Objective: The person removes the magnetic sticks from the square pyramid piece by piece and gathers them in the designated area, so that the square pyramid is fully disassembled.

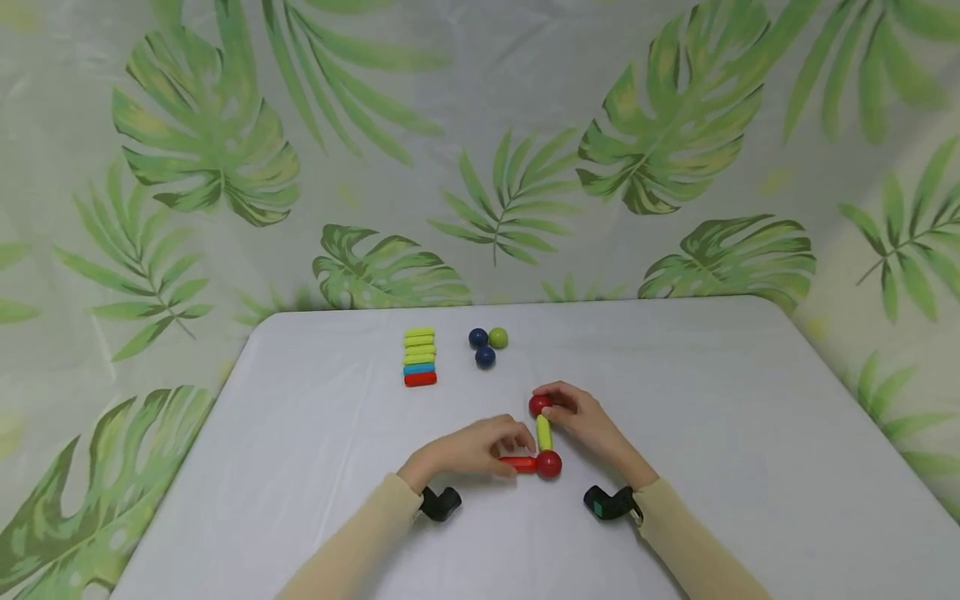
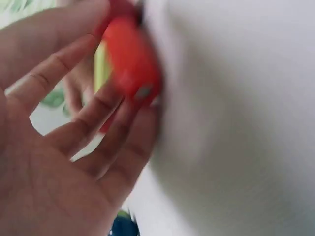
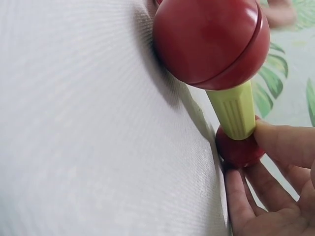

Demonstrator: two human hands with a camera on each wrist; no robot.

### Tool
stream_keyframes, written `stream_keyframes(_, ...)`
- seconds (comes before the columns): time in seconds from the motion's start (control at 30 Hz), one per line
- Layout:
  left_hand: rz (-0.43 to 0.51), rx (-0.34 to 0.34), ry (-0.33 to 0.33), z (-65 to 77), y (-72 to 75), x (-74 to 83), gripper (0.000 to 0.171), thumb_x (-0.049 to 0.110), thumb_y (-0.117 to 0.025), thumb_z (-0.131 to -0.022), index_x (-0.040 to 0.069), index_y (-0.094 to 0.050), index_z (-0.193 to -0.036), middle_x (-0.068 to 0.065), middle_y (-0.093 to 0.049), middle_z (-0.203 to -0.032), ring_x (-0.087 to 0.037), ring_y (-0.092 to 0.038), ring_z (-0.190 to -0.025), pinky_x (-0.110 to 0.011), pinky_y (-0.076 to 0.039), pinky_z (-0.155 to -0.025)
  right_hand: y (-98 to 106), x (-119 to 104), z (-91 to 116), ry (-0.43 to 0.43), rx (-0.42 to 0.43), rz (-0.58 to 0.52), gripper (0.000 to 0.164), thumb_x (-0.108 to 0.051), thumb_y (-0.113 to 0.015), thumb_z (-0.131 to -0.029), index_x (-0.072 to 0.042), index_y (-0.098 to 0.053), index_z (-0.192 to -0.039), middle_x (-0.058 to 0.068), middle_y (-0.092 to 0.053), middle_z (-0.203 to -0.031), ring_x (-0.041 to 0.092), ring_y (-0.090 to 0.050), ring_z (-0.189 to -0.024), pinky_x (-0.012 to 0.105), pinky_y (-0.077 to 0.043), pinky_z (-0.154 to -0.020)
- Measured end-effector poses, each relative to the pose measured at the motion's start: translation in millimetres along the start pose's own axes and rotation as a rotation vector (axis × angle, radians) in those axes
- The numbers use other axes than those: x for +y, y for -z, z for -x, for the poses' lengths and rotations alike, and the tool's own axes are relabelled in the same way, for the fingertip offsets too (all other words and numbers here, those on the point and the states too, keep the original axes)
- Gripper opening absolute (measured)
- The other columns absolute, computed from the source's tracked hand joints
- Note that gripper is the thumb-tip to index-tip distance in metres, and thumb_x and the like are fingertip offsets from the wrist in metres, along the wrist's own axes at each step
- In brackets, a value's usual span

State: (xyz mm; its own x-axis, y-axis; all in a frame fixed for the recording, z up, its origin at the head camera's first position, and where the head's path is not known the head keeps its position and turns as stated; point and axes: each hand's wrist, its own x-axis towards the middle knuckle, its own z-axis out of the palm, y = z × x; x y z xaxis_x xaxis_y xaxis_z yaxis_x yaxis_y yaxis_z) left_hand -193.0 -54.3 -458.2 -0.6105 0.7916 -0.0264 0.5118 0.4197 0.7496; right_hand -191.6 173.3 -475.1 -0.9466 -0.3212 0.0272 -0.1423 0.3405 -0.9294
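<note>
My right hand (image 1: 581, 417) pinches the far red ball (image 1: 539, 405) between thumb and fingers. A yellow-green ribbed rod (image 3: 232, 110) joins that ball to a nearer, larger-looking red ball (image 1: 549, 464). From the nearer ball a red rod (image 1: 522, 464) runs left, making an L with the yellow-green one. My left hand (image 1: 480, 446) bends its thumb and fingers round the red rod, hiding part of it. In the left wrist view the red rod (image 2: 130, 61) is blurred, its end showing a small grey spot; the left fingertips are right at it.
Further back on the white table (image 1: 300, 442) lies a row of rods: several yellow-green ones (image 1: 419, 342), a blue one (image 1: 419, 368) and a red one (image 1: 420, 379). Beside them sit two dark blue balls (image 1: 485, 357) and a green ball (image 1: 498, 337). A leaf-print cloth (image 1: 510, 208) hangs behind.
</note>
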Motion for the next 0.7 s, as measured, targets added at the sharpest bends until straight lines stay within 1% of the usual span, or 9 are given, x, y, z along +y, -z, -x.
stream_keyframes(0.03,-0.040,-0.044,-0.015,2.5,-5.2,4.7,0.030,0.007,-0.070,-0.086,0.015,-0.061,-0.114,0.003,-0.057,-0.107,-0.011,-0.051,-0.097,-0.021,-0.045,-0.084,1,4,-1,0.003,0.006,-0.002,0.029,-0.005,-0.056,-0.095,0.000,-0.057,-0.124,0.018,-0.056,-0.125,0.035,-0.052,-0.116,0.049,-0.041,-0.098)
stream_keyframes(0.1,-0.133,-0.053,-0.025,5.6,-13.6,11.6,0.031,0.006,-0.070,-0.086,0.017,-0.062,-0.115,0.005,-0.057,-0.104,-0.008,-0.051,-0.094,-0.019,-0.043,-0.084,2,8,-2,0.006,0.009,0.005,0.029,-0.007,-0.057,-0.095,-0.003,-0.058,-0.124,0.016,-0.056,-0.125,0.033,-0.052,-0.116,0.048,-0.042,-0.098)
stream_keyframes(0.23,-0.282,0.018,-0.017,8.9,-20.9,16.8,0.031,0.003,-0.067,-0.087,0.019,-0.065,-0.113,0.007,-0.057,-0.096,-0.006,-0.050,-0.087,-0.016,-0.043,-0.079,1,10,-3,0.001,0.005,-0.008,0.028,-0.009,-0.058,-0.095,-0.004,-0.059,-0.123,0.016,-0.056,-0.125,0.033,-0.052,-0.115,0.047,-0.042,-0.097)
stream_keyframes(0.3,-0.304,0.039,-0.015,11.2,-20.5,16.0,0.031,0.004,-0.067,-0.087,0.020,-0.066,-0.113,0.007,-0.056,-0.094,-0.006,-0.050,-0.085,-0.015,-0.043,-0.077,0,11,-3,-0.010,0.004,-0.004,0.028,-0.008,-0.058,-0.095,-0.004,-0.059,-0.123,0.015,-0.056,-0.126,0.032,-0.052,-0.116,0.046,-0.043,-0.097)
stream_keyframes(0.37,-0.289,0.077,-0.012,14.3,-17.7,13.1,0.030,0.004,-0.066,-0.086,0.020,-0.066,-0.112,0.007,-0.056,-0.093,-0.007,-0.050,-0.084,-0.016,-0.043,-0.075,-2,8,-3,-0.024,0.007,-0.011,0.029,-0.006,-0.058,-0.095,-0.003,-0.058,-0.123,0.016,-0.056,-0.126,0.033,-0.052,-0.116,0.046,-0.042,-0.098)
stream_keyframes(0.43,-0.218,0.146,0.020,18.3,-11.2,7.9,0.028,0.003,-0.065,-0.087,0.017,-0.065,-0.111,0.006,-0.058,-0.094,-0.009,-0.053,-0.085,-0.020,-0.046,-0.076,-2,1,0,-0.023,0.007,-0.001,0.029,-0.003,-0.056,-0.095,0.000,-0.057,-0.123,0.018,-0.056,-0.125,0.035,-0.052,-0.116,0.048,-0.042,-0.097)
stream_keyframes(0.53,-0.158,0.312,0.125,26.7,4.9,-6.1,0.024,-0.001,-0.066,-0.086,0.012,-0.064,-0.106,0.003,-0.060,-0.095,-0.013,-0.055,-0.086,-0.026,-0.049,-0.078,-1,-17,5,-0.026,0.002,0.006,0.029,0.000,-0.055,-0.094,0.004,-0.056,-0.123,0.022,-0.055,-0.125,0.038,-0.051,-0.115,0.049,-0.042,-0.097)
stream_keyframes(0.63,-0.176,0.471,0.255,35.9,24.3,-25.0,0.022,-0.007,-0.067,-0.083,0.007,-0.064,-0.099,-0.002,-0.062,-0.095,-0.017,-0.056,-0.086,-0.032,-0.049,-0.078,1,-31,9,-0.029,-0.003,0.009,0.029,0.000,-0.054,-0.094,0.005,-0.055,-0.123,0.023,-0.055,-0.125,0.039,-0.050,-0.115,0.048,-0.043,-0.096)
stream_keyframes(0.7,-0.223,0.542,0.323,41.4,35.9,-35.8,0.021,-0.010,-0.068,-0.081,0.005,-0.065,-0.096,-0.006,-0.062,-0.095,-0.021,-0.056,-0.086,-0.035,-0.049,-0.080,1,-23,7,-0.031,-0.003,-0.001,0.029,-0.002,-0.056,-0.094,0.003,-0.057,-0.122,0.020,-0.056,-0.125,0.036,-0.051,-0.116,0.046,-0.043,-0.097)
